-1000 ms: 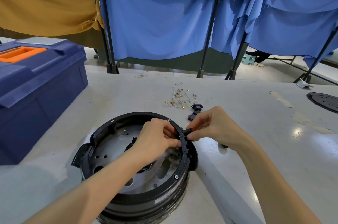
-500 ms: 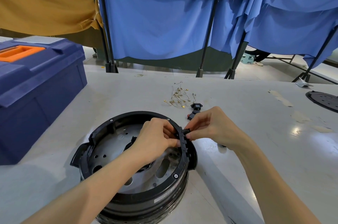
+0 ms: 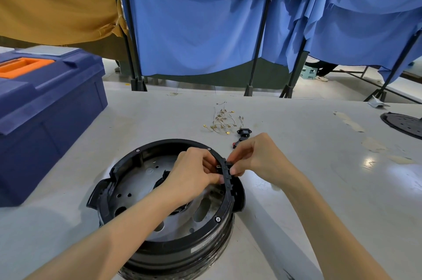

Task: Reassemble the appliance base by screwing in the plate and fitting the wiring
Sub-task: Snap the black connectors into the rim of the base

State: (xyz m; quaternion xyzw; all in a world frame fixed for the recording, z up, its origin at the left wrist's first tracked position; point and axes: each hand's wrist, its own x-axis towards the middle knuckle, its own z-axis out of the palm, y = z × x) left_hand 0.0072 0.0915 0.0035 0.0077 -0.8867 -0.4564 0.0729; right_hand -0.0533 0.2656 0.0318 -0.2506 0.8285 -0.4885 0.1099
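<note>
The appliance base (image 3: pixel 159 241) sits upside down on the table (image 3: pixel 296 188), close in front of the person, so its open underside faces up and both hands can work over the rim. Inside it the metal plate (image 3: pixel 137 179) lies flat in the shell, and screw heads show around the black ring above it. Both hands meet at the notched stretch of the rim on the right. The left hand (image 3: pixel 191 174) reaches in from inside the shell, and the right hand (image 3: pixel 258 158) comes from outside. Each has its fingers (image 3: pixel 235 169) curled and pinching a small black part (image 3: pixel 229 163) that straddles the wall. Gripping it from both sides likely lets one hand push the part into its slot while the other guides and braces it, so the wall does not flex away. A small metal tab shows on the inner side, by the left fingertips, though most of the part is hidden by the hands. Just beyond the base, the loose wires (image 3: pixel 222 119) with brass terminals, a black socket (image 3: pixel 244 131) and a red-tipped piece (image 3: pixel 236 143) lie within easy reach, apparently waiting to be fitted. A blue toolbox (image 3: pixel 45 108) stands to the left, and a black perforated disc (image 3: pixel 404 123) rests well off to the right.
</note>
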